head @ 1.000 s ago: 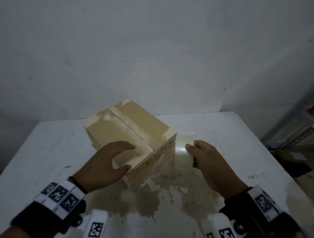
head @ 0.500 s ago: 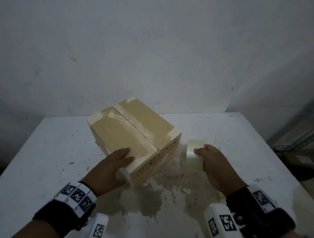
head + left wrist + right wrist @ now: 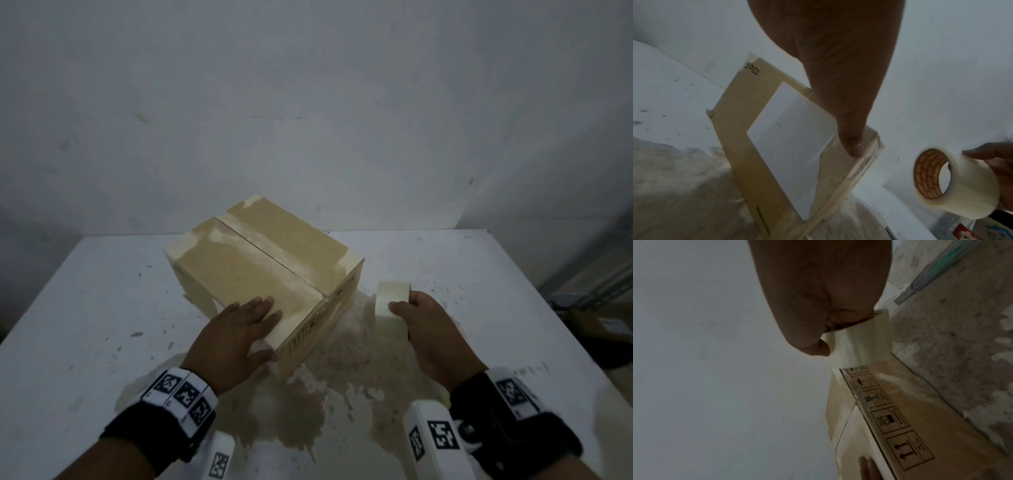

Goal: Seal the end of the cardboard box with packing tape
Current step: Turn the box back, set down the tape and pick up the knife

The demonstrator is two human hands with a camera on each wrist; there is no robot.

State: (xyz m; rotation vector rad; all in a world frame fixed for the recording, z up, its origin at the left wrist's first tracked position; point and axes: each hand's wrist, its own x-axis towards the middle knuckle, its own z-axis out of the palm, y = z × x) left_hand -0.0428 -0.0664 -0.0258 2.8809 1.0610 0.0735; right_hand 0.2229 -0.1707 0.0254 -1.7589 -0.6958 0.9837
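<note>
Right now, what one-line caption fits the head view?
Left hand rests on the brown cardboard box; right hand holds a clear packing tape roll beside it.

A bare storeroom or packing room: a stained white table (image 3: 479, 274) set against a plain scuffed wall (image 3: 308, 120), with metal shelving (image 3: 603, 274) right of the table.

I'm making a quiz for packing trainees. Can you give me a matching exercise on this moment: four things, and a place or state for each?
Things:
1. left hand
2. right hand
3. tape roll
4. box

States:
A. stands on the stained table
B. held right of the box
C. lies flat on the box's top
D. grips the tape roll

Pairs: 1-C, 2-D, 3-B, 4-A
</note>
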